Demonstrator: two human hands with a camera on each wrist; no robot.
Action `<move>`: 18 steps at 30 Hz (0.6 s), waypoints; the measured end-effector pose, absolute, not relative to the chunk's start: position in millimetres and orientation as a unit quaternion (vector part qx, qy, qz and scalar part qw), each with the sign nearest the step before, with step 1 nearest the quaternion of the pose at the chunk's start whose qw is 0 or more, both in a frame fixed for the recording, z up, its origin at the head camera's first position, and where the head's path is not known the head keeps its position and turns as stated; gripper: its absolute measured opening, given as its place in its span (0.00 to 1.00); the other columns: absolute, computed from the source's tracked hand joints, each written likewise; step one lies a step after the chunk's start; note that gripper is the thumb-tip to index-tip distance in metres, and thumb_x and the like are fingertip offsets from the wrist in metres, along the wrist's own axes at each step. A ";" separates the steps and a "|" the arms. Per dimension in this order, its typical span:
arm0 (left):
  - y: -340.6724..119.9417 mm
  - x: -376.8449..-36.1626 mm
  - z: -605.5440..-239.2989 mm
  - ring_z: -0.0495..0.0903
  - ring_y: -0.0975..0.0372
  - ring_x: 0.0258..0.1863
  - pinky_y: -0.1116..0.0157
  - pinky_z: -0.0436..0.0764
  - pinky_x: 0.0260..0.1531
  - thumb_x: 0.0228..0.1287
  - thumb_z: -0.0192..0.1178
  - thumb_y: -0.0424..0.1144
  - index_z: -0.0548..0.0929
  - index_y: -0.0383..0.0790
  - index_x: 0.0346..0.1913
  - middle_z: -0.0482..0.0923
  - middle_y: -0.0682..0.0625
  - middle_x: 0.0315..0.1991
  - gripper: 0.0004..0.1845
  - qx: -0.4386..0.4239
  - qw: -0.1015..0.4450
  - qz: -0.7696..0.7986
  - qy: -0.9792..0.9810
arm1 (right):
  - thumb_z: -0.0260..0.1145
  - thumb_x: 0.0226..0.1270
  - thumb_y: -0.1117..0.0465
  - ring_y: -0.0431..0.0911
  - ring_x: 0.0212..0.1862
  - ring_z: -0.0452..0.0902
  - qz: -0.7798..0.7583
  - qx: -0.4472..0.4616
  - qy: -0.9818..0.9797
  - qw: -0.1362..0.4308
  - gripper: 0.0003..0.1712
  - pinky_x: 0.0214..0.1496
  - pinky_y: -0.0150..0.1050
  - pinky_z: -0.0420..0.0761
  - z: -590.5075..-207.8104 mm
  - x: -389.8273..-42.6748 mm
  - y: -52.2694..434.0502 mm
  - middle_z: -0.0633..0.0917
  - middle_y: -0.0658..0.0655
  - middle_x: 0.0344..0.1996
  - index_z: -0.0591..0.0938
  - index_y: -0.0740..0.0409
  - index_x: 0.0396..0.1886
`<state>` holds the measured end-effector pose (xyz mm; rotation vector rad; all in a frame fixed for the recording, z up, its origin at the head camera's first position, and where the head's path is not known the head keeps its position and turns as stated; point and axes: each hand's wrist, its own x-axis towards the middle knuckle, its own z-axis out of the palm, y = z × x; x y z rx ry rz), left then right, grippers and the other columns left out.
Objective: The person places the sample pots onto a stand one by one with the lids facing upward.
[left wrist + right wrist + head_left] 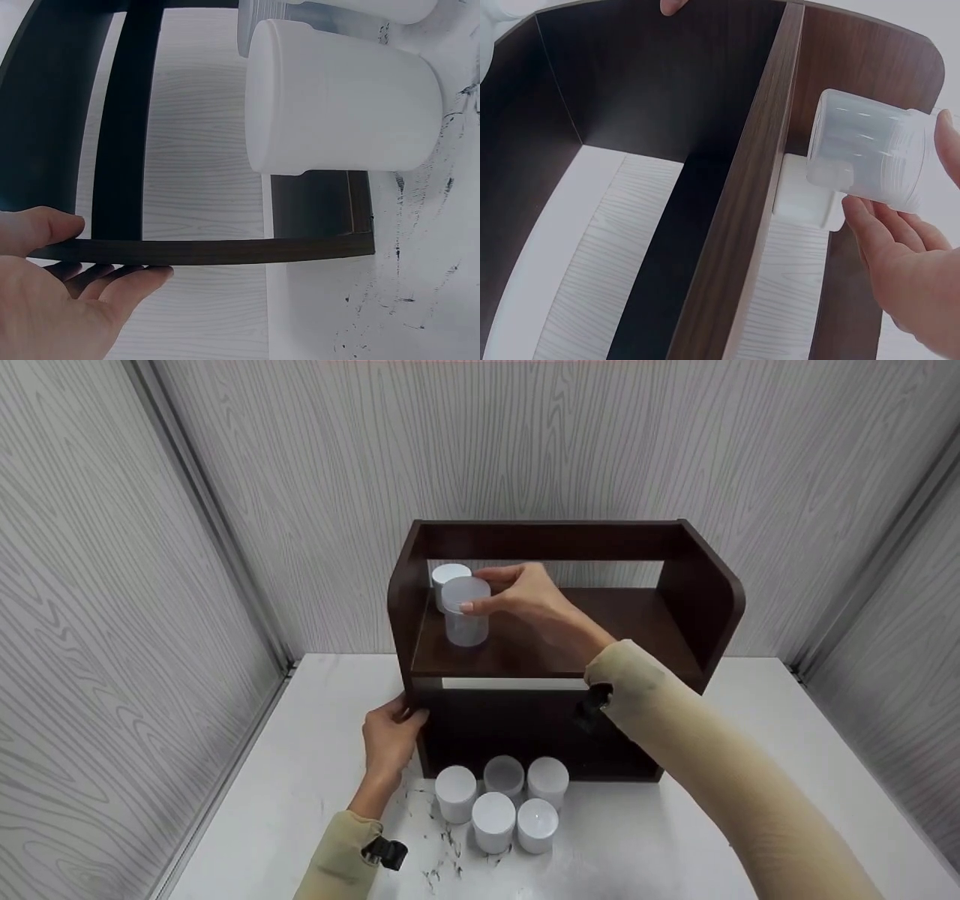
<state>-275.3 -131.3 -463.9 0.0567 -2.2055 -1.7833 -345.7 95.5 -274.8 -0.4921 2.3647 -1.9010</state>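
In the head view, the clear jar [466, 628] in the right hand [534, 598] partly covers a white jar [450, 571] just beyond; the shelf [637, 615] partly hides the left hand [389, 739]. Behind the right hand, its sleeve [735, 780] runs off the bottom edge.

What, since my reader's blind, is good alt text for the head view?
A person's right hand holds a clear jar before a white jar on a brown shelf; the left hand grips the shelf's side. Five jars stand in front.
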 end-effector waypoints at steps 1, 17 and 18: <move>-131.5 -275.1 -463.5 0.84 0.46 0.59 0.63 0.85 0.50 0.70 0.65 0.31 0.78 0.22 0.66 0.81 0.30 0.60 0.25 0.021 0.152 -0.621 -0.769 | 0.86 0.53 0.62 0.47 0.57 0.83 -0.618 -0.159 0.769 0.035 0.38 0.64 0.41 0.78 -274.5 -346.1 94.0 0.89 0.58 0.54 0.84 0.63 0.66; -130.1 -272.7 -462.2 0.83 0.46 0.60 0.58 0.84 0.55 0.70 0.65 0.31 0.77 0.23 0.67 0.82 0.32 0.60 0.26 0.013 0.160 -0.624 -0.765 | 0.88 0.51 0.62 0.46 0.48 0.85 -0.621 -0.144 0.769 0.046 0.38 0.58 0.40 0.81 -277.6 -355.1 79.1 0.90 0.58 0.48 0.85 0.63 0.64; -129.6 -272.6 -462.3 0.83 0.46 0.60 0.58 0.84 0.55 0.70 0.65 0.31 0.77 0.23 0.67 0.82 0.32 0.60 0.26 0.013 0.160 -0.623 -0.765 | 0.88 0.51 0.62 0.45 0.48 0.85 -0.622 -0.141 0.769 0.046 0.38 0.57 0.39 0.81 -278.0 -355.6 79.2 0.90 0.58 0.48 0.85 0.63 0.64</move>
